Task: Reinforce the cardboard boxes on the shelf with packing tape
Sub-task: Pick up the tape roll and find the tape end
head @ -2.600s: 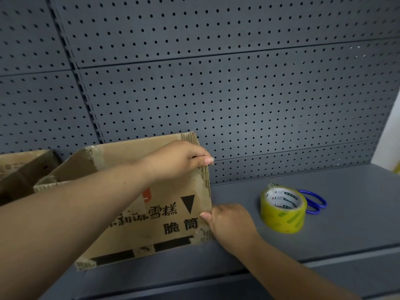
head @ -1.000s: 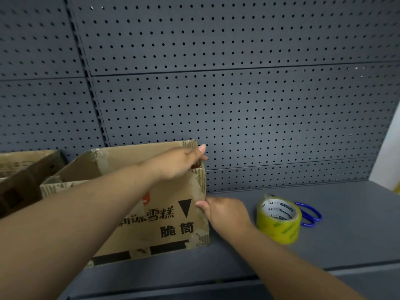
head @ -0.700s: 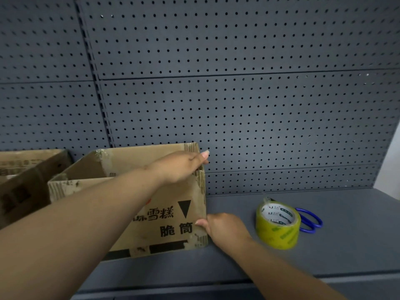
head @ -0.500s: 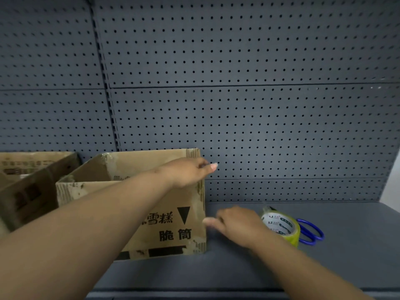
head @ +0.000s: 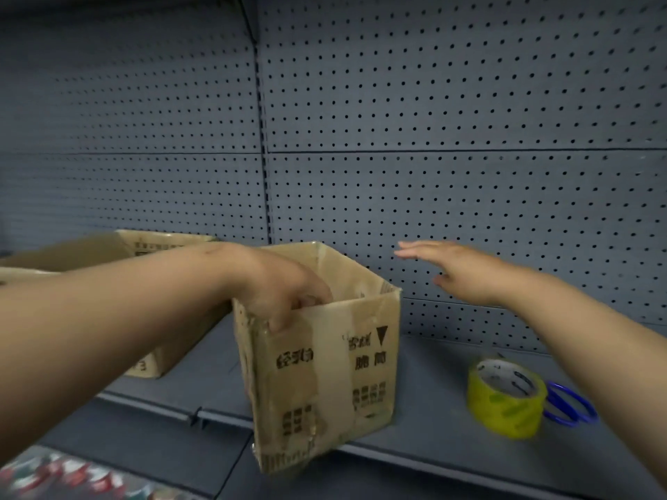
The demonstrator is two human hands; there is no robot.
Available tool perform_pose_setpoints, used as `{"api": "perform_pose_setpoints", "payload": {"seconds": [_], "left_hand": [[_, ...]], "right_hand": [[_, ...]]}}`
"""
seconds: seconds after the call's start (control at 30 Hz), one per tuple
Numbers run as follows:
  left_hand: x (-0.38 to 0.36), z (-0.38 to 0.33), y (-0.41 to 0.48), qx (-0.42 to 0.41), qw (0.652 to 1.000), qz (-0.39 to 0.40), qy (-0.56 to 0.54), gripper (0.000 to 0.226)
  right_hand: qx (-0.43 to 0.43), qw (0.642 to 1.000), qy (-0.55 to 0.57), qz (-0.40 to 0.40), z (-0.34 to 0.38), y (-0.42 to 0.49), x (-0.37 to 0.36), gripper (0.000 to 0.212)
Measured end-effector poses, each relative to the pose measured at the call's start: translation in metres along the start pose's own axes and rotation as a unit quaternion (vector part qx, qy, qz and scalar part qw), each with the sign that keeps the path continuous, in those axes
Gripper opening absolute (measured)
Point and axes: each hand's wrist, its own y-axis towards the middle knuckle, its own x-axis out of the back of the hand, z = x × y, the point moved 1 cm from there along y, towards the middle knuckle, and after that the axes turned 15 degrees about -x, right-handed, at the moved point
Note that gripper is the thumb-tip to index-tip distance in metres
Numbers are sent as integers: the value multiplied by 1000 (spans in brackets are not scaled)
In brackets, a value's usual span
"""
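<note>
An open-topped cardboard box (head: 325,373) with black printed characters and old tape patches stands at the front edge of the grey shelf (head: 433,427), its near lower corner hanging past the edge. My left hand (head: 285,294) grips its near top rim, fingers inside and thumb outside. My right hand (head: 458,272) hovers flat and open in the air to the right of the box, holding nothing. A yellow roll of packing tape (head: 505,398) lies on the shelf to the right.
Blue-handled scissors (head: 568,405) lie just behind the tape roll. A second open cardboard box (head: 119,254) sits at the left, partly hidden by my left forearm. A grey pegboard wall (head: 433,138) backs the shelf. Colourful items blur at the bottom left.
My left hand shifted from the box's far right corner to its near rim and the box turned and came toward the shelf edge. My right hand left the box corner and rose, open.
</note>
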Motion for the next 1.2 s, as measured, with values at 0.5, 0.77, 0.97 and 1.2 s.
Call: {"api": "perform_pose_setpoints", "payload": {"seconds": [0.5,0.77,0.97,1.2], "left_hand": [[-41,99,-64,-89,977,-154,116,54],[-42,158,-60,-147,947,-198,206,32],[-42,195,-48,-70,954,-232,179,49],[-41,166,-36,-120,968,-216,33,39]], "right_hand": [[89,994,38,43,140,-12,-20,10],[16,998,54,-32,186,11,-48,17],[-46,990,46,-122,230,39,-77,24],[-120,983,46,-131,180,24,-50,26]]}}
